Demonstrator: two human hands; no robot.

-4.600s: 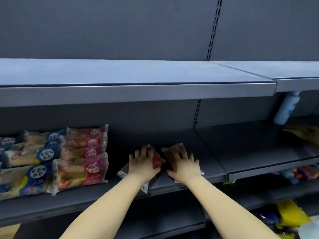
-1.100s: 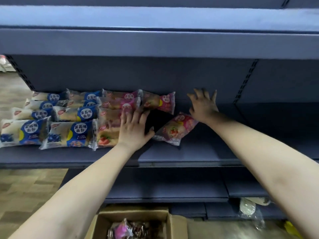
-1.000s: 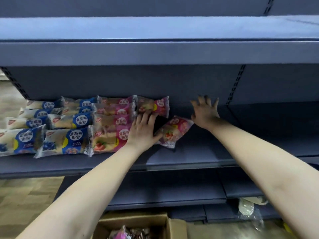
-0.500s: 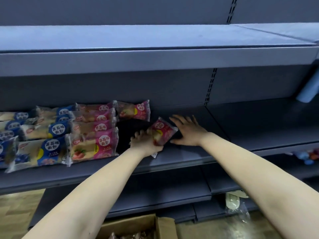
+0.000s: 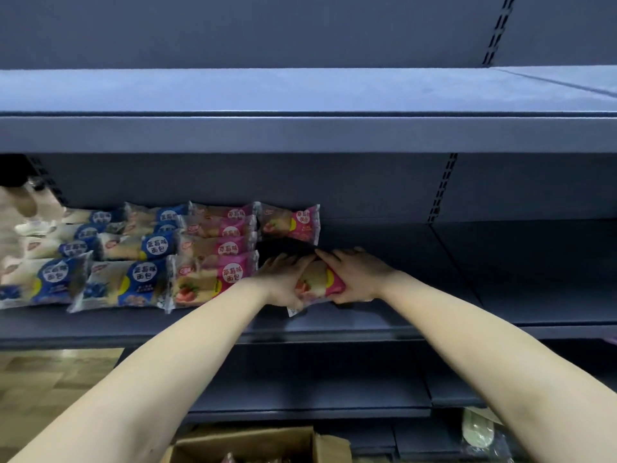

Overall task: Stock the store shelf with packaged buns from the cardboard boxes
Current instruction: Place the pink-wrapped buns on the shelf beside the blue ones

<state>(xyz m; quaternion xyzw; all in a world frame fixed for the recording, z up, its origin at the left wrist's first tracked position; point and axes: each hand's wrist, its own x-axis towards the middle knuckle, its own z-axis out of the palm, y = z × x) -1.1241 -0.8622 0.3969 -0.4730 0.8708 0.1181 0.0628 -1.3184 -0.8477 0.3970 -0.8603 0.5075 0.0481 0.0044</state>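
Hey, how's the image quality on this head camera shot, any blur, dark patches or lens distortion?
Head view: dim, flat bluish light, no glare; a dark shadow sits on the shelf behind the pink bun pack gripped by the left hand and right hand; labels on the front blue packs read clearly, those at the far left edge smear; wide-angle stretch swells both forearms toward the bottom corners.

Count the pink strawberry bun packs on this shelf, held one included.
6. Pink column of four beside the blue packs; lone pack at the back; held pack between left hand and right hand. More may be hidden underneath.
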